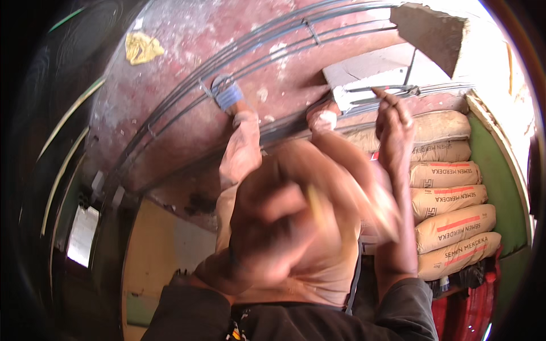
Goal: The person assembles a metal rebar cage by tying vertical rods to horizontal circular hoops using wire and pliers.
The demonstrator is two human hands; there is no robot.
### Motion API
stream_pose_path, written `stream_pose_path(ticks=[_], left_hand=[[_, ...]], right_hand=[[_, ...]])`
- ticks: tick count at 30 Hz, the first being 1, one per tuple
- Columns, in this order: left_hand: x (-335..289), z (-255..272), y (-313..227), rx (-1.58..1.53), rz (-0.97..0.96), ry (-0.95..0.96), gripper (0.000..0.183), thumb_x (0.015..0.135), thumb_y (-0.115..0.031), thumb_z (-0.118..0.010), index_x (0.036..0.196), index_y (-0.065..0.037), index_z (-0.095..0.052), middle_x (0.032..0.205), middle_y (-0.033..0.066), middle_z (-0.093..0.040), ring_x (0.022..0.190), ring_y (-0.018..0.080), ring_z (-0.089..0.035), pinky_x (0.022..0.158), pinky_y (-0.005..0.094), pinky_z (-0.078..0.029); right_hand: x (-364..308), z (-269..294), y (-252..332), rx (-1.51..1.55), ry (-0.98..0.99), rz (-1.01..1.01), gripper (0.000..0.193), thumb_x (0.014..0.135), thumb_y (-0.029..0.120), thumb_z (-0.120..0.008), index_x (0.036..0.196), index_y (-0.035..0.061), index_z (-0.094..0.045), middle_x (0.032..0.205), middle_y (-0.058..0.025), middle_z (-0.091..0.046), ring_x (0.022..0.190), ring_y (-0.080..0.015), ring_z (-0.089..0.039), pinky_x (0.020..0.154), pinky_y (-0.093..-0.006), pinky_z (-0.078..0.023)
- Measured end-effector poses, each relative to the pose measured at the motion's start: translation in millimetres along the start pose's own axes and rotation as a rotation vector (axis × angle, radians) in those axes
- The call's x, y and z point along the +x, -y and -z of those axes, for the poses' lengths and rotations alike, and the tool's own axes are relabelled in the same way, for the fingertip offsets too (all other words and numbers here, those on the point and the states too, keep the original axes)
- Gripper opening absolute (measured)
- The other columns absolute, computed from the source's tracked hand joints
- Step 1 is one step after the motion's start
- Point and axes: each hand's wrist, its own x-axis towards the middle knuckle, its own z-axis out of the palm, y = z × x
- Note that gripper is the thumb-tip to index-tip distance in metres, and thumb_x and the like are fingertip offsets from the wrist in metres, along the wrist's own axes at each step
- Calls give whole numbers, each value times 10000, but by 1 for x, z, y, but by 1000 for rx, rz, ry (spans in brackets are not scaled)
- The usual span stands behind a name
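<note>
My left hand (273, 233) is raised close in front of my lap and smeared by motion, so its fingers do not show clearly. A blurred yellow streak (314, 207) is beside it; I cannot tell what it is or whether the hand holds it. Farther out on the right, my right hand (393, 122) is by a long bundle of steel reinforcing bars (443, 88). Its index finger points forward and the other fingers are curled; whatever they hold, if anything, is hidden. Beyond that fingertip is a thin dark metal piece (364, 88), its kind unclear.
Tied steel bars (227, 54) with crosspieces curve across the reddish floor. My sandalled foot (227, 95) stands among them. A pale block (369, 62) and a grey slab (429, 34) lie at the far right. Stacked cement bags (455, 224) stand right, beside a green panel (495, 187). A yellow cloth (142, 48) lies far left.
</note>
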Motion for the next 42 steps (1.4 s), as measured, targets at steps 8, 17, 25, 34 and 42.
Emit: stream_pose_path(ticks=[8, 17, 25, 34, 42], left_hand=[[-10, -63, -33, -191, 8, 280, 222, 948, -224, -570, 965, -3, -562, 873, 56, -594, 787, 124, -565, 758, 274, -460], [31, -13, 88, -1, 108, -519, 221, 923, -223, -613, 976, -12, -570, 788, 49, -601, 707, 113, -572, 695, 269, -476], [93, 162, 245, 580, -37, -971, 283, 879, -53, -626, 1137, 34, -551, 1091, 168, -636, 1021, 248, -618, 915, 331, -476], [132, 162, 259, 324, -88, -860, 177, 882, 1, -623, 1054, 40, -614, 1017, 121, -677, 970, 184, -648, 881, 284, -508], [126, 144, 231, 110, 106, -956, 101, 897, -19, -600, 946, 69, -603, 841, 129, -683, 708, 154, -644, 701, 261, -521]], right_hand=[[31, 11, 34, 288, 50, -129, 262, 986, 114, -491, 1203, 33, -615, 606, 99, -327, 476, -1, -248, 417, -172, -199], [58, 28, 62, 231, 102, -125, 226, 969, 122, -501, 1135, 23, -618, 556, 93, -348, 432, -5, -254, 383, -188, -201], [158, -38, 57, -275, 306, -57, 290, 957, 143, -490, 1134, -28, -644, 564, 52, -408, 438, -30, -318, 390, -224, -235], [216, -61, 34, -514, 590, -272, 267, 927, 135, -519, 1091, -17, -666, 590, 62, -345, 441, -51, -269, 390, -237, -220], [182, -67, 24, -525, 563, -128, 296, 867, 129, -512, 1072, 1, -682, 714, -25, -531, 493, -74, -421, 413, -264, -323]])
